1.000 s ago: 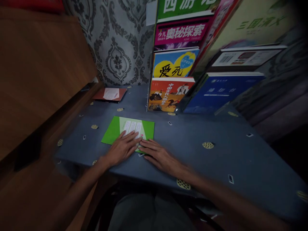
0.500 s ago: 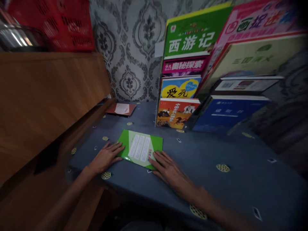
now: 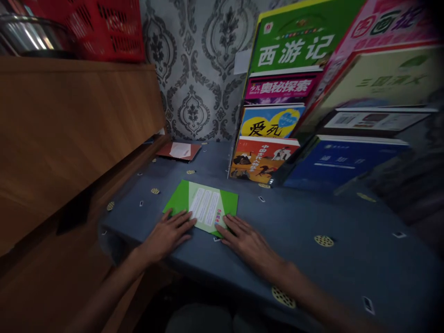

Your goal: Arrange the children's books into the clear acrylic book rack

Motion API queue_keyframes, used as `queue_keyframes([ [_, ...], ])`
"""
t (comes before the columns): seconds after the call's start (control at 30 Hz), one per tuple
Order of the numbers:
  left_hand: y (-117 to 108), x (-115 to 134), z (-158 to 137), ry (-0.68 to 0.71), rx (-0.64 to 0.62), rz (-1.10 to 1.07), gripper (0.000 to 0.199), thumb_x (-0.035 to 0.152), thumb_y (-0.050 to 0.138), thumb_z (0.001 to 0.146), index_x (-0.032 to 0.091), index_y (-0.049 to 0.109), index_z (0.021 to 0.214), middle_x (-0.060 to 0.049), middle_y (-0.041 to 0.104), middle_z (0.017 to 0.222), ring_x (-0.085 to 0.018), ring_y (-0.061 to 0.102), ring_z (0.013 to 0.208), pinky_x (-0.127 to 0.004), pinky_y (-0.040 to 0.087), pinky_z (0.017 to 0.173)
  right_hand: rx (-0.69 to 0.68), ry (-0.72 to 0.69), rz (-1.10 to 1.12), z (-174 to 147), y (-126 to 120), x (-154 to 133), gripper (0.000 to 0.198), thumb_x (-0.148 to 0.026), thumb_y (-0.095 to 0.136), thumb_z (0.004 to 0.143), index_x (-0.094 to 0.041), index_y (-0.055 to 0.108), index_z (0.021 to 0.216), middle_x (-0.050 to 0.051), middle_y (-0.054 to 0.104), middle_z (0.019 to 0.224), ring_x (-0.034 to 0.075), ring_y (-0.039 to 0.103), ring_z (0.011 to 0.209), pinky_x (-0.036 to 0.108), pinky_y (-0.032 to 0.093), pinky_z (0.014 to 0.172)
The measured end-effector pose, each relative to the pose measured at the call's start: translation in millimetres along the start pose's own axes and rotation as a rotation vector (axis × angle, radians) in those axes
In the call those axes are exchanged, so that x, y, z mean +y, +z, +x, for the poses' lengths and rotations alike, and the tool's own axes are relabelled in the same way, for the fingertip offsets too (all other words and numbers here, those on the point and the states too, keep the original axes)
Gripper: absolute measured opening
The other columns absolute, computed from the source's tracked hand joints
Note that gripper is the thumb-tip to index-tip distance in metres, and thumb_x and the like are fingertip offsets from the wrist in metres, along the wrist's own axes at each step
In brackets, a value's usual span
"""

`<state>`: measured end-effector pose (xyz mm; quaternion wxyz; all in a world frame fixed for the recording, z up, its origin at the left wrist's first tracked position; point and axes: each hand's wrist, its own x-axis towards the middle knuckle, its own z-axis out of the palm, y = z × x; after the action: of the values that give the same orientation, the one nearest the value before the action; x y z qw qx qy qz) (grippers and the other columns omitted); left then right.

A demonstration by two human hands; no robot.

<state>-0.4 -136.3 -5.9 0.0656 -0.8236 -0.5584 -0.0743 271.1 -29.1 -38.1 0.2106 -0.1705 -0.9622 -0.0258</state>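
A green booklet [image 3: 204, 208] with a pale middle panel of printed text lies flat on the blue tablecloth, its print turned sideways to me. My left hand [image 3: 169, 232] rests on its near left edge, fingers stretched out over the cover. On the near right corner lies my right hand [image 3: 244, 238], also with fingers extended and palm down. Neither hand grips the booklet; the fingertips just touch it. The part of the near edge under the fingers is hidden.
Behind to the right, a rack holds several upright books, among them an orange book [image 3: 263, 159] and a blue book [image 3: 343, 162]. A reddish-brown folder [image 3: 163, 150] lies at the back left. Left stands a wooden cabinet [image 3: 79, 138] bearing a red basket [image 3: 118, 30] and a metal bowl [image 3: 33, 34].
My left hand has slid rightward along the booklet's near edge, its fingers now further over the cover. The right hand stays on the right corner. The camera view has shifted slightly.
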Motion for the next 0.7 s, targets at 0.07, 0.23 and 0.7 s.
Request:
queue_keyframes([
  [0.07,-3.1,-10.8,1.3,-0.021,-0.016,0.004,0.047,0.046,0.042,0.100,0.030,0.046,0.144,-0.008,0.052,0.148,-0.023,0.046,0.139,-0.049,0.031,0.117,-0.037,-0.002,0.022,1.9,-5.9,-1.6,0.050,-0.013,0.048,0.096,-0.024,0.045,0.145,0.014,0.059,0.140,0.028,0.055,0.131,0.046,0.049,0.107],
  [0.23,-5.2,-18.5,24.5,-0.001,-0.038,0.031,0.052,0.051,0.047,0.096,0.023,0.048,0.140,-0.013,0.051,0.148,-0.031,0.046,0.138,-0.053,0.036,0.113,-0.146,-0.057,0.055,17.4,-31.2,1.0,0.062,-0.002,0.045,0.091,-0.021,0.039,0.150,0.015,0.067,0.127,0.027,0.065,0.117,0.039,0.053,0.100],
  [0.7,-39.3,0.2,47.2,-0.091,-0.008,-0.331,0.036,0.038,0.032,0.103,0.023,0.063,0.097,-0.002,0.069,0.079,-0.016,0.065,0.073,-0.024,0.045,0.067,0.097,0.244,0.600,3.1,-43.3,61.1,0.037,-0.049,0.061,0.091,-0.021,0.071,0.112,0.008,0.075,0.105,0.023,0.069,0.099,0.040,0.055,0.090],
])
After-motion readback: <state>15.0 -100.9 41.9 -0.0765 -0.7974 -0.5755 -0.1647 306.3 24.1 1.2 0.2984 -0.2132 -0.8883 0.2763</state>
